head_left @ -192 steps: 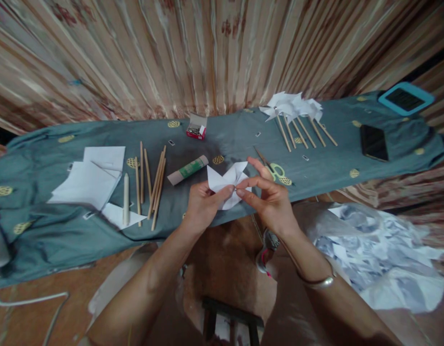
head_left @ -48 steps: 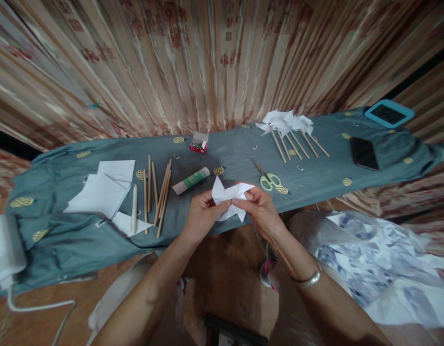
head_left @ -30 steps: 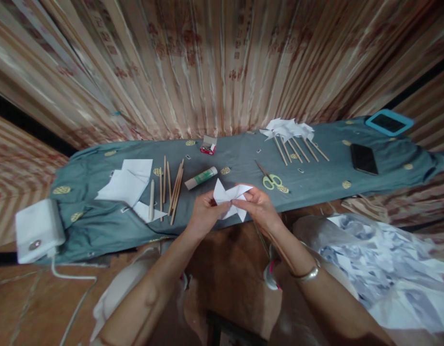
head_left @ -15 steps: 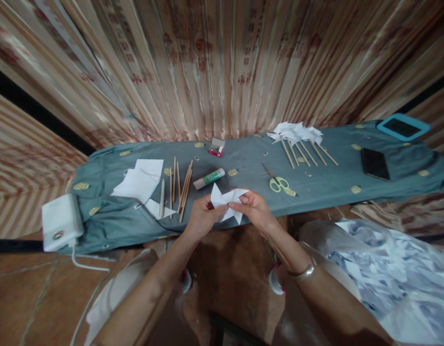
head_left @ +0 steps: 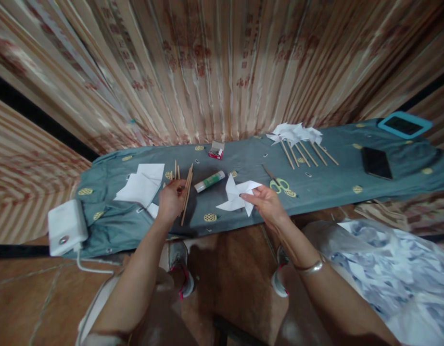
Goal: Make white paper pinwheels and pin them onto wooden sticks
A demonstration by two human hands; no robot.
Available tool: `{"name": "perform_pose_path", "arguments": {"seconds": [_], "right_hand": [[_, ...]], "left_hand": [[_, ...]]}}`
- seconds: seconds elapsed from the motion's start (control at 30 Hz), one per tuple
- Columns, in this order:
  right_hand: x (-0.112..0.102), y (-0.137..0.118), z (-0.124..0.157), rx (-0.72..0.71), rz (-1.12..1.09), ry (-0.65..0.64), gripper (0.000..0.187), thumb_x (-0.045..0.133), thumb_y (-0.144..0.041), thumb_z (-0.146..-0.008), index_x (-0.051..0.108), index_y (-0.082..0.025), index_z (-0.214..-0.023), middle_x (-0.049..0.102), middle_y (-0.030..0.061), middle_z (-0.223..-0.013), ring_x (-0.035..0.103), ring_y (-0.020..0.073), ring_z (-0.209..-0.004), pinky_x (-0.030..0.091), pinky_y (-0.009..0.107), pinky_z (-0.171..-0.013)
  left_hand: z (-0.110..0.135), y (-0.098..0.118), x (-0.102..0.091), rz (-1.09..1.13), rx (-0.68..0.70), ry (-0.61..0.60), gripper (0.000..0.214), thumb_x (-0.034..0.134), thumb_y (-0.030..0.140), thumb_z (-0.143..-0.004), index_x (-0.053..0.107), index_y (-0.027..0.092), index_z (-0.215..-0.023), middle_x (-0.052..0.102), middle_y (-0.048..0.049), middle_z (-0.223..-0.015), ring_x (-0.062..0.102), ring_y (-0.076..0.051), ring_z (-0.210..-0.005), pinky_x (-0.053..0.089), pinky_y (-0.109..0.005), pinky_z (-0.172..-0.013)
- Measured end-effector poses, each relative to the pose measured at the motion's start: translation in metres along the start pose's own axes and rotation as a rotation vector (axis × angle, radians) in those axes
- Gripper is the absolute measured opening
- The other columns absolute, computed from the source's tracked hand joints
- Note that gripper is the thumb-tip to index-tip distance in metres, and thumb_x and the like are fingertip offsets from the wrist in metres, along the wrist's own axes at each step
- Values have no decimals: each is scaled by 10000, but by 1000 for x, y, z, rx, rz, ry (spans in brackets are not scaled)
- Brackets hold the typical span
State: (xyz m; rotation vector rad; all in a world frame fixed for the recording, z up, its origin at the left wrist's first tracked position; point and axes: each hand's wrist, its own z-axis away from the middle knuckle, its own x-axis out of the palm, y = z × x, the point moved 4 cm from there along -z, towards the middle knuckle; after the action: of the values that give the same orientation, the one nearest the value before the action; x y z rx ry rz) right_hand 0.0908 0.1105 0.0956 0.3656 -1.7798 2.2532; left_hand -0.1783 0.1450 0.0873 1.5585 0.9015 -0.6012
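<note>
My right hand (head_left: 267, 203) pinches a white paper pinwheel (head_left: 237, 194) by its right side, the thumb close to the small dark dot at its centre. Over the loose wooden sticks (head_left: 187, 194) is my left hand (head_left: 171, 199), its fingers curled in among them. What those fingers close on is hidden. A green-and-white glue stick (head_left: 209, 181) lies between the two hands. White paper sheets (head_left: 144, 185) are left of my left hand. Scissors with light green handles (head_left: 278, 184) rest just beyond my right hand.
Finished pinwheels on sticks (head_left: 297, 134) lie at the back right. Behind the glue stick is a small red box (head_left: 216, 150). A black phone (head_left: 376, 163) and blue-framed tablet (head_left: 404, 126) are far right, a white corded box (head_left: 67, 227) far left. A bag of paper (head_left: 398, 269) stands below right.
My left hand has let go of the pinwheel and moved left to the wooden sticks. My right hand keeps the pinwheel, now slightly farther right.
</note>
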Motion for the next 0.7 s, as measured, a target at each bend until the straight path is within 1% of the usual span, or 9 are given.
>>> {"name": "perform_pose_path", "arguments": {"seconds": [0.1, 0.2, 0.3, 0.4, 0.5, 0.63, 0.7], "right_hand": [[-3, -1, 0, -8, -9, 9, 414, 896, -323, -472, 680, -211, -807, 736, -13, -699, 708, 201, -671, 574, 351, -717], [-5, -3, 1, -7, -11, 9, 425, 894, -324, -475, 680, -210, -824, 740, -14, -710, 709, 202, -681, 574, 352, -722], [-7, -5, 2, -9, -12, 13, 429, 898, -326, -470, 677, -206, -817, 744, -11, -717, 707, 197, -670, 574, 344, -707], [-9, -5, 2, -15, -15, 27, 420, 905, -321, -455, 663, -207, -780, 745, -10, -718, 703, 195, -652, 576, 348, -697], [-11, -5, 1, -20, -14, 25, 419, 897, -323, -474, 671, -206, -807, 749, -2, -734, 714, 209, -688, 580, 360, -718], [-13, -8, 1, -35, -12, 26, 422, 894, -322, -468, 675, -204, -810, 747, 1, -718, 721, 225, -722, 580, 371, -737], [-14, -13, 2, -38, -10, 36, 432, 899, -326, -449, 677, -204, -799, 742, 3, -701, 722, 231, -726, 579, 375, -745]], "left_hand": [[0, -1, 6, -187, 45, -53, 328, 469, 258, -831, 690, 154, -1050, 700, -120, -1045, 667, -235, -855, 486, -315, -809], [1, -1, 10, -248, 53, -86, 332, 446, 236, -842, 687, 139, -1049, 705, -145, -1069, 670, -263, -921, 483, -333, -834], [-2, -3, 12, -245, 44, -89, 323, 448, 215, -831, 688, 144, -1036, 719, -136, -1063, 670, -272, -963, 482, -332, -850], [-6, -7, 14, -244, 15, -77, 343, 477, 207, -804, 676, 140, -1075, 732, -135, -1051, 673, -282, -980, 485, -336, -848], [-10, -10, 13, -238, -30, -61, 390, 502, 217, -776, 662, 126, -1120, 746, -138, -1003, 683, -296, -962, 492, -351, -824], [-11, -12, 6, -208, -81, -23, 339, 524, 245, -751, 697, 156, -1028, 756, -107, -963, 692, -291, -943, 497, -346, -812], [-8, -12, 1, -63, -148, 27, 313, 571, 273, -709, 713, 170, -968, 759, -78, -905, 697, -275, -897, 502, -330, -793]]}}
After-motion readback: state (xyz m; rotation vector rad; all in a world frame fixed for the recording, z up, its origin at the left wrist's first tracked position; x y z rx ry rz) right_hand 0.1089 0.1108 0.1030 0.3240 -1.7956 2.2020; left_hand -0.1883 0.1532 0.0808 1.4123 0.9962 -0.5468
